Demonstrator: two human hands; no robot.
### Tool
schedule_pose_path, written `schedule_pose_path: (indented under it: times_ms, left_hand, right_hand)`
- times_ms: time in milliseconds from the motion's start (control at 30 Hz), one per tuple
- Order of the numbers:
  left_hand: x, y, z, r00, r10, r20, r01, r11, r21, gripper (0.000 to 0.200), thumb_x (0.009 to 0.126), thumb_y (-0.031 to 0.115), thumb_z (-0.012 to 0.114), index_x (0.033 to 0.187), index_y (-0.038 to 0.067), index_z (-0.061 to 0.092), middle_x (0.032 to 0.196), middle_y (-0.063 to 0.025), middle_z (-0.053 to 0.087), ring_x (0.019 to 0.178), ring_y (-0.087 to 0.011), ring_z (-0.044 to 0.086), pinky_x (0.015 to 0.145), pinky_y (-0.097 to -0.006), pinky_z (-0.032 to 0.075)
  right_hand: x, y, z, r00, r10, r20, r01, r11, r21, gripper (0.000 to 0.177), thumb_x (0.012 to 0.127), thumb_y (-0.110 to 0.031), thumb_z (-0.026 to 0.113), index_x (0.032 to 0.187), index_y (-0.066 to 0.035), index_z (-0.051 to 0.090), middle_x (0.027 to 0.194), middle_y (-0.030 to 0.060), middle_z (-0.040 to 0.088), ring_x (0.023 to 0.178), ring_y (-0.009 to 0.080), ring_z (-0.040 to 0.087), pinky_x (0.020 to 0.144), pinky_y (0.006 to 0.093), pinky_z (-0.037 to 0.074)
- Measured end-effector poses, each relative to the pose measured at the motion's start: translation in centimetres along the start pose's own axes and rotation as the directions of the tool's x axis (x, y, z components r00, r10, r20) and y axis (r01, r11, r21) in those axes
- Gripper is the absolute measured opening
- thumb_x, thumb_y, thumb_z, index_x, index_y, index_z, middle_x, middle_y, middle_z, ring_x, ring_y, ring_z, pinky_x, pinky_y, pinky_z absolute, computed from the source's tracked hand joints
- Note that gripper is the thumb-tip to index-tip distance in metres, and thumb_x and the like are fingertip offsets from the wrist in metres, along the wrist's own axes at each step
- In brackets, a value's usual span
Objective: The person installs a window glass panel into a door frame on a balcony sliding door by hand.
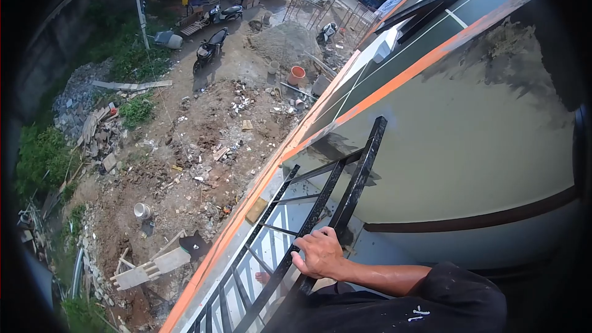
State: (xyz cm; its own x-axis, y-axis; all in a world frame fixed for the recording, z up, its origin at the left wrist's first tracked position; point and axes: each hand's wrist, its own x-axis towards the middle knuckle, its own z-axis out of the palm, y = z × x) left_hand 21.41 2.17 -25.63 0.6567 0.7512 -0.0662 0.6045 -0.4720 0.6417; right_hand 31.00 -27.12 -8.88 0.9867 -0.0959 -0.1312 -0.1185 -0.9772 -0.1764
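Observation:
My right hand (319, 253) is closed over the black metal railing (359, 182), fingers curled on its upper bars. The railing slants across the lower middle of the view, with thin crossbars and scuffed, pale-specked paint. A forearm runs from the hand to a black sleeve (459, 287) at lower right. Through the bars shows a bare foot (263, 277) on the light floor (283, 219). My left hand is not in view.
An orange-edged ledge (246, 200) borders a drop to rubble ground (203, 129). Below are motorbikes (211, 48), an orange bucket (296, 75), a white bucket (142, 211), a sand heap (287, 40) and a wooden bench-like frame (154, 265). A patched plaster wall (468, 142) stands right.

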Motion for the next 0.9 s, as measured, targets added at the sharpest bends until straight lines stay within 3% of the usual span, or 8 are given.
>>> schedule_pose_path:
  times_ms: [367,600,667,733,767,833,867,900]
  left_hand:
    - [-1.7,-6.9,-3.7,0.985,0.07,-0.157,-0.061,0.996,0.06,0.028,0.088,0.018,0.052,0.107,-0.003,0.051,0.096,-0.0171,0.055,0.085,-0.0284,0.056,0.073,-0.0364,0.046]
    - [0.8,-8.0,-7.1,0.932,0.273,-0.239,-0.258,0.962,0.094,0.029,0.088,0.018,0.053,0.108,-0.003,0.05,0.097,-0.0175,0.055,0.086,-0.0288,0.056,0.073,-0.0367,0.046]
    - [2.5,-7.3,-8.4,0.9,0.354,-0.256,-0.339,0.935,0.101,0.029,0.088,0.018,0.053,0.108,-0.003,0.05,0.098,-0.0176,0.055,0.086,-0.0289,0.056,0.073,-0.0368,0.046]
    - [3.4,-6.6,-10.1,0.86,0.433,-0.269,-0.418,0.901,0.113,0.029,0.088,0.018,0.053,0.108,-0.003,0.05,0.098,-0.0177,0.055,0.087,-0.029,0.056,0.073,-0.0368,0.046]
    - [3.9,-6.0,-10.8,0.838,0.469,-0.278,-0.455,0.883,0.117,0.029,0.088,0.018,0.053,0.108,-0.003,0.05,0.098,-0.0177,0.055,0.087,-0.0291,0.056,0.073,-0.0369,0.046]
    - [4.0,-4.8,-12.0,0.794,0.528,-0.302,-0.517,0.847,0.124,0.03,0.088,0.018,0.053,0.109,-0.003,0.05,0.098,-0.0178,0.055,0.087,-0.0292,0.056,0.073,-0.037,0.046]
    - [4.1,-4.0,-12.2,0.771,0.556,-0.31,-0.547,0.828,0.124,0.03,0.088,0.018,0.053,0.109,-0.003,0.05,0.099,-0.0179,0.055,0.087,-0.0293,0.056,0.073,-0.037,0.046]
    - [3.8,-3.3,-12.1,0.752,0.578,-0.318,-0.573,0.811,0.119,0.03,0.088,0.018,0.053,0.109,-0.003,0.05,0.099,-0.0179,0.055,0.087,-0.0293,0.056,0.073,-0.037,0.047]
  right_hand:
    - [0.0,0.4,0.5,0.996,-0.046,-0.071,0.05,0.997,0.058,0.028,0.078,-0.034,0.058,0.083,-0.008,0.064,0.073,0.0072,0.063,0.073,0.022,0.058,0.081,0.0394,0.037]
    - [0.9,0.3,2.0,0.98,-0.053,-0.192,0.086,0.982,0.166,0.033,0.08,-0.039,0.055,0.081,-0.007,0.063,0.071,0.0082,0.062,0.073,0.0244,0.058,0.079,0.0409,0.036]
    - [1.6,-0.1,1.8,0.975,-0.028,-0.219,0.084,0.965,0.248,0.039,0.081,-0.042,0.054,0.09,-0.006,0.063,0.076,0.0103,0.061,0.078,0.0242,0.057,0.08,0.0409,0.036]
    - [1.3,0.1,1.7,0.95,-0.136,-0.282,0.238,0.899,0.368,0.046,0.08,-0.043,0.057,0.106,-0.006,0.059,0.093,0.0134,0.06,0.091,0.0244,0.055,0.086,0.0441,0.035]
    - [0.8,0.4,1.8,0.946,-0.102,-0.309,0.224,0.894,0.389,0.046,0.08,-0.043,0.057,0.106,-0.006,0.059,0.093,0.0134,0.06,0.091,0.0244,0.055,0.086,0.0441,0.035]
    - [-0.9,1.2,2.1,0.64,-0.153,-0.753,0.476,0.848,0.232,0.052,0.077,-0.037,0.063,0.118,-0.007,0.052,0.111,0.0141,0.054,0.102,0.0252,0.052,0.092,0.0477,0.034]
    - [-2.7,1.8,2.4,0.625,-0.119,-0.771,0.46,0.854,0.241,0.052,0.077,-0.037,0.063,0.118,-0.007,0.052,0.111,0.0141,0.054,0.102,0.0252,0.052,0.092,0.0477,0.034]
    - [-5.6,2.8,3.0,0.672,-0.128,-0.729,0.485,0.82,0.303,0.051,0.077,-0.032,0.064,0.12,-0.008,0.05,0.114,0.0133,0.052,0.104,0.026,0.052,0.093,0.0475,0.034]
